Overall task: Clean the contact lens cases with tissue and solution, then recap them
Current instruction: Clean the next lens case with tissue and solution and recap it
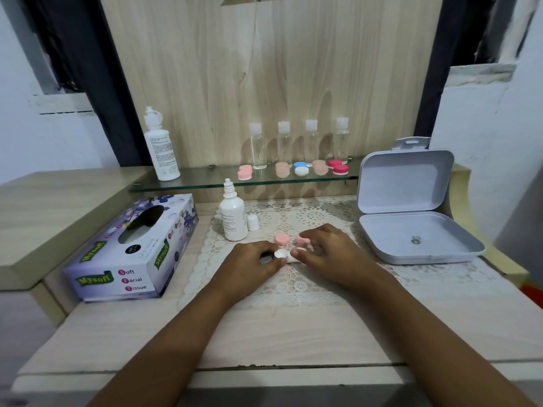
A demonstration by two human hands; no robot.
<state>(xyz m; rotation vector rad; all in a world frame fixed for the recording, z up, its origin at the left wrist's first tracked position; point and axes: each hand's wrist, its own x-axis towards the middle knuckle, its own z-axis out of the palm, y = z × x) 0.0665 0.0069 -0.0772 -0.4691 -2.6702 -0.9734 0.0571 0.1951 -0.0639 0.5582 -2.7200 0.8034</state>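
The tissue box [132,248] sits at the left of the counter [293,333], with the uncapped bottle [233,214] to its right. My left hand [252,259] pinches the left end of the white case [281,254], which lies on the lace mat, fingers narrow. The pink caps [282,238] lie just behind it, off the wells. My right hand [329,251] curls over the case's right end, thumb against it. I see no tissue in either hand. Judged step: wells open, wiping pending. The next move calls for one hand to steady the case while the other fetches a tissue.
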